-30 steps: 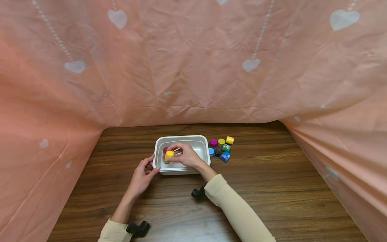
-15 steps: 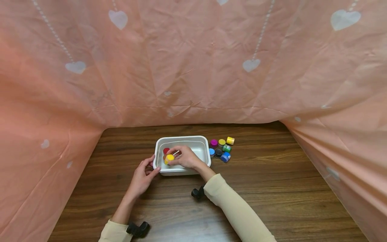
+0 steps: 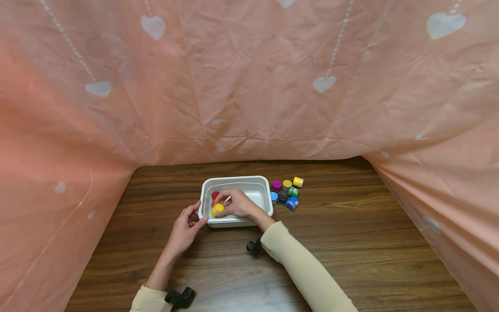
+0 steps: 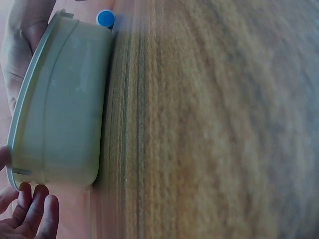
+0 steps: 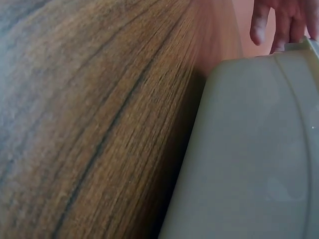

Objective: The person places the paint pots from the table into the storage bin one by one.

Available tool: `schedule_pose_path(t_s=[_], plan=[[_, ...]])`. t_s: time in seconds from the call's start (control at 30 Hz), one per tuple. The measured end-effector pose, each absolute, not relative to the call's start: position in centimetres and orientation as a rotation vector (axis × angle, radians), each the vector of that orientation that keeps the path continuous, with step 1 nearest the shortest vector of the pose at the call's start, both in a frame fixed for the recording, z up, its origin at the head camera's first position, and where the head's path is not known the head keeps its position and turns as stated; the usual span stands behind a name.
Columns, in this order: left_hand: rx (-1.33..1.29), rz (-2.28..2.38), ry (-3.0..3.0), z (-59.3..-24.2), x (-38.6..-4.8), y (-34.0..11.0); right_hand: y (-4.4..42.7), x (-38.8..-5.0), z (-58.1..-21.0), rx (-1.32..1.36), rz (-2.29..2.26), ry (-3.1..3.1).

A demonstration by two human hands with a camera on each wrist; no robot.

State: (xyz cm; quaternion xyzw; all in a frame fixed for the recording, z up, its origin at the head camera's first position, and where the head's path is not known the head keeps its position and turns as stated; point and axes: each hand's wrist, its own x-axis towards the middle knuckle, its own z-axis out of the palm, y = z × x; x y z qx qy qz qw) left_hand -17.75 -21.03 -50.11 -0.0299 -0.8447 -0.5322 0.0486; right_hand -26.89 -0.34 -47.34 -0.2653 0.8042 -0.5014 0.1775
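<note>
My right hand (image 3: 238, 203) reaches into a white plastic tub (image 3: 262, 188) and pinches a small yellow paint jar (image 3: 218, 209) between thumb and fingers. The jar tilts low near the tub's front left; whether it touches the floor I cannot tell. Just behind it stands a red-lidded jar (image 3: 215, 195), partly covered by the fingers. My left hand (image 3: 183, 229) grips the tub's near left corner, its thumb on the front rim and its fingers at the left side. In the left wrist view, those fingers (image 4: 35, 211) lie against the tub's end below the rim.
Right of the tub, several jars cluster on the wooden table (image 3: 351, 242): purple (image 3: 277, 185), dull yellow (image 3: 286, 184), light blue (image 3: 274, 197), black (image 3: 282, 199), plus green (image 3: 294, 192), blue (image 3: 291, 203) and yellow (image 3: 298, 182) ones lying tipped. A pink curtain (image 3: 249, 108) hangs behind.
My right hand has moved the yellow jar down and slightly toward the tub's front, and the jar now leans. My left hand keeps its place at the corner.
</note>
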Motion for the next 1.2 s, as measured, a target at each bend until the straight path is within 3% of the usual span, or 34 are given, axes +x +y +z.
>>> schedule_pose_path(t_s=[1.2], plan=[[-0.059, -1.618, -2.596, -49.9, -17.5, -21.0, -1.6, -27.8, -48.6, -1.013, -0.999, 2.491]])
